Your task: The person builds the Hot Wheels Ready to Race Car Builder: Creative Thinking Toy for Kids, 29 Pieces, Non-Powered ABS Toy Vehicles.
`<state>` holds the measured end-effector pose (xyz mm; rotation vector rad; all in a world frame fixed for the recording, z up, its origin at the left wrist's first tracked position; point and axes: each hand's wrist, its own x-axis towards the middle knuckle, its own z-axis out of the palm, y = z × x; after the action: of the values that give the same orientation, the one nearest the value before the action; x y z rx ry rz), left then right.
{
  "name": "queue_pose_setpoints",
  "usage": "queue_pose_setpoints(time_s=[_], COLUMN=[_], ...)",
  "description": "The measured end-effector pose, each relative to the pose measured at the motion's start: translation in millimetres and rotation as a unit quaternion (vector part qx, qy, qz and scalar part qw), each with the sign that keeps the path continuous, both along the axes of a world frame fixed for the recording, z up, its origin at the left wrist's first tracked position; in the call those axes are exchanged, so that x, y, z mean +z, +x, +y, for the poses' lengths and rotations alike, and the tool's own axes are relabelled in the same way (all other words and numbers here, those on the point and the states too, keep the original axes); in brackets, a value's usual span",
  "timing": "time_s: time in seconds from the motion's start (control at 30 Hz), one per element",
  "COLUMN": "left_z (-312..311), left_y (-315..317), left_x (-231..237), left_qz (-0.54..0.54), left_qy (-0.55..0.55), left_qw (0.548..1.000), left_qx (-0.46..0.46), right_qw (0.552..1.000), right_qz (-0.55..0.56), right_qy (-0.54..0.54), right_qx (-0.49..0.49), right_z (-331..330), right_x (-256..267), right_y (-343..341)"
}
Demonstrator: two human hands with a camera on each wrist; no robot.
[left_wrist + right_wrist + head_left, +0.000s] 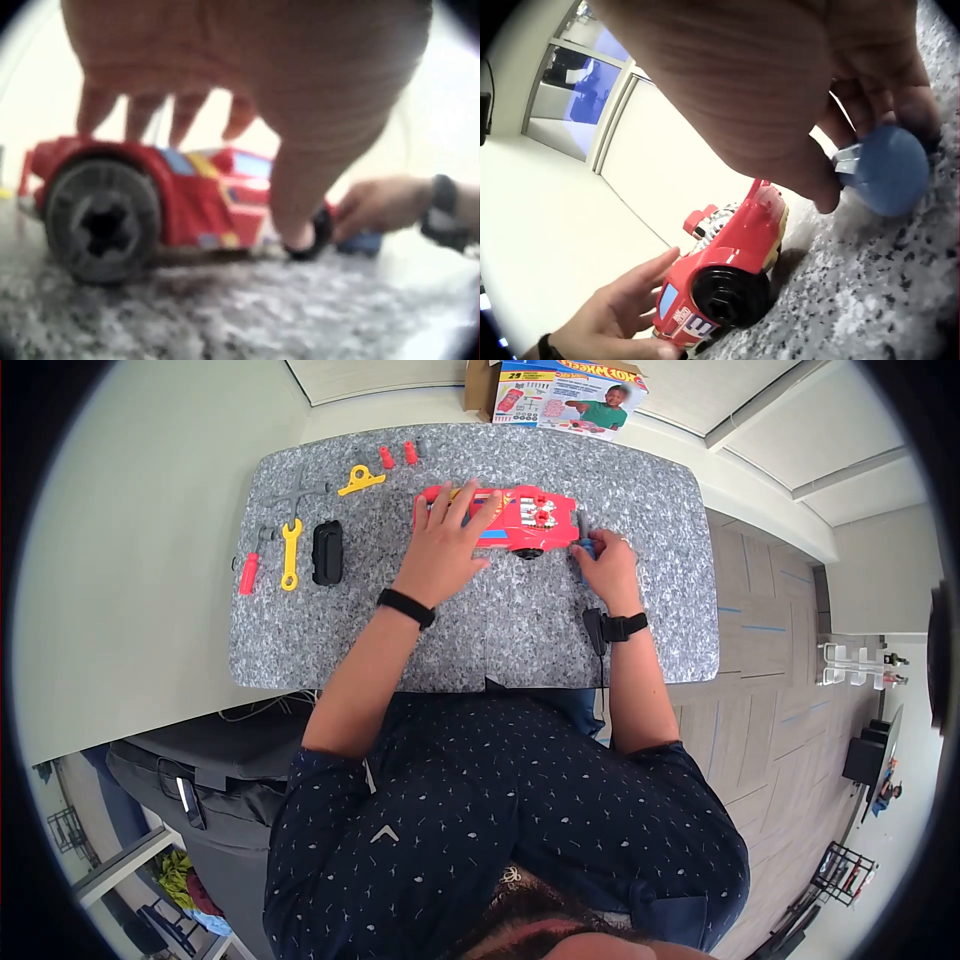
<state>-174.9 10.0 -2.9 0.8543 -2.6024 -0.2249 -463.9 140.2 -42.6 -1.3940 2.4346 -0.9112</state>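
Observation:
A red toy car (550,535) with black wheels and a silver engine stands on the grey speckled table (480,630). My left hand (445,550) lies over it with fingers spread across the top. Its thumb (296,225) reaches down the near side, by a wheel. Just off the car's right end, my right hand (608,568) holds a blue-handled toy screwdriver (587,550) with a grey shaft. The handle's round blue end (892,172) shows in the right wrist view, low over the tabletop; the fingers hide part of the handle.
Left of the car lie a black plastic part (327,553), a yellow wrench (290,555), a red-handled screwdriver (248,573), a grey cross-shaped wrench (297,495) and a yellow piece (360,480). Small red parts (387,457) lie farther back. A toy box (565,395) stands beyond the table's far edge.

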Motion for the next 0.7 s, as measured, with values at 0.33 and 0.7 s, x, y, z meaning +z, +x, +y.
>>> queue_pose_setpoints(time_s=[0.33,0.7], left_z=[47,21], left_y=[84,166], left_x=[18,-1], left_qz=[0.094,0.118], left_qy=[0.046,0.03], left_qw=[0.994,0.965], left_qx=[0.027,0.231], right_qw=[0.999,0.997], right_qz=[-0.029,-0.072], right_qy=[-0.025,-0.015], right_qx=[-0.002,0.004], right_z=[3,6], right_x=[-7,-2], right_y=[-3,-9])
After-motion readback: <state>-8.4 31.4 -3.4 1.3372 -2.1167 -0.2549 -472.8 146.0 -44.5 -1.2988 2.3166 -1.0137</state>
